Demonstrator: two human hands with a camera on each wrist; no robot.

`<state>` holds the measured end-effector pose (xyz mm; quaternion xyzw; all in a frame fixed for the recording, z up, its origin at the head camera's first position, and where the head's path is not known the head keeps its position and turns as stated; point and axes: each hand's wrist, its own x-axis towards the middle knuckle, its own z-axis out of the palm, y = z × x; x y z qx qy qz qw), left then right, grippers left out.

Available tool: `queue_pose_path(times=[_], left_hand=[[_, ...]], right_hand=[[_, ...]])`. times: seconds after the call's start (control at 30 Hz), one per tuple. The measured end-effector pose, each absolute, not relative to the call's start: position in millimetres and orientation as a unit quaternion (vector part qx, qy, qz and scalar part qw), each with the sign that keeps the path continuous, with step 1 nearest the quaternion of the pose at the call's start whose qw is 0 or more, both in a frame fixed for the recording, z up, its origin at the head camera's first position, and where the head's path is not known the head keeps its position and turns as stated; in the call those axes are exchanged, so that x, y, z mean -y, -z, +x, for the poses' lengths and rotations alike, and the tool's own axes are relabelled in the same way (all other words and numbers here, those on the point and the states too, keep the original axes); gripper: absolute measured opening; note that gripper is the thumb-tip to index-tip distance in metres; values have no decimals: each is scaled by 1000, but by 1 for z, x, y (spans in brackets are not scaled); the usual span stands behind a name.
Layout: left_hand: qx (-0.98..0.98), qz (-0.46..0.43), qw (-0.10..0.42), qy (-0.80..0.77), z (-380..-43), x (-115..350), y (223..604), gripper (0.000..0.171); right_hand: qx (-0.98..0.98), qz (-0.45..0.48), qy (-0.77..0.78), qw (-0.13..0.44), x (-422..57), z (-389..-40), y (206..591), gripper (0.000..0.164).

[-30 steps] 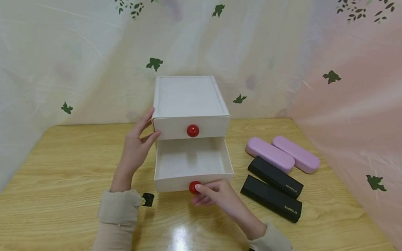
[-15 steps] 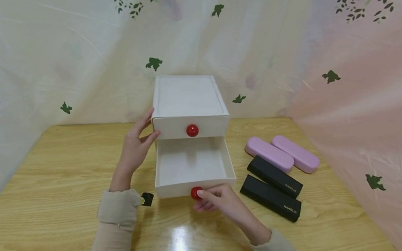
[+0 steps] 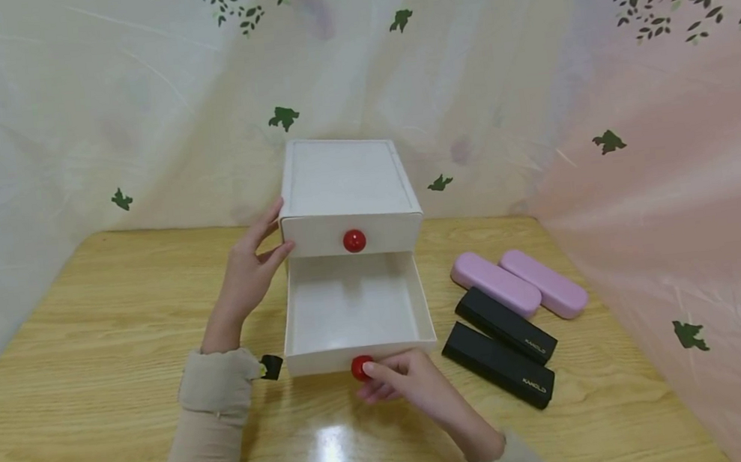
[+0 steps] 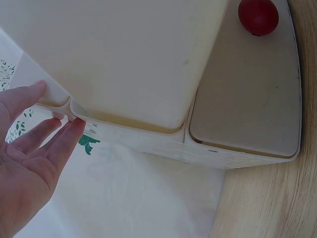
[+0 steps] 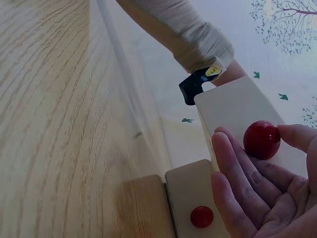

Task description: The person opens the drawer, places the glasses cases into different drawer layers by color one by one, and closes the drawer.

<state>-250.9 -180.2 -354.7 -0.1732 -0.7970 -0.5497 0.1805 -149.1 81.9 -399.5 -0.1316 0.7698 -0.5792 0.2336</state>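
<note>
A white drawer cabinet (image 3: 347, 177) stands on the table, its top drawer closed behind a red round knob (image 3: 354, 241). Below it, an open drawer (image 3: 355, 312) sticks far out, with nothing inside. My left hand (image 3: 249, 274) grips the cabinet's left front corner, thumb on the top drawer's front and fingers along the side. With thumb and fingers, my right hand (image 3: 413, 381) pinches the open drawer's red knob (image 5: 262, 140). A closed bottom drawer (image 4: 247, 94) with its own red knob shows in both wrist views; the open drawer hides it in the head view.
Right of the cabinet lie two purple cases (image 3: 497, 284) side by side and two black cases (image 3: 498, 365) with small lettering. A leaf-printed curtain (image 3: 195, 114) hangs behind the wooden table (image 3: 111, 409) and along its right side.
The open drawer has slid further out toward me, my right hand moving with its knob. My left hand has stayed on the cabinet's corner.
</note>
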Motion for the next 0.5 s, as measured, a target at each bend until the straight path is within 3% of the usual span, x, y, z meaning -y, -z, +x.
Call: queue_pose_path(times=[0.5], left_hand=[[798, -177, 186, 546, -253, 181, 356, 62]], right_hand=[[-764, -144, 580, 241, -84, -143, 400, 43]])
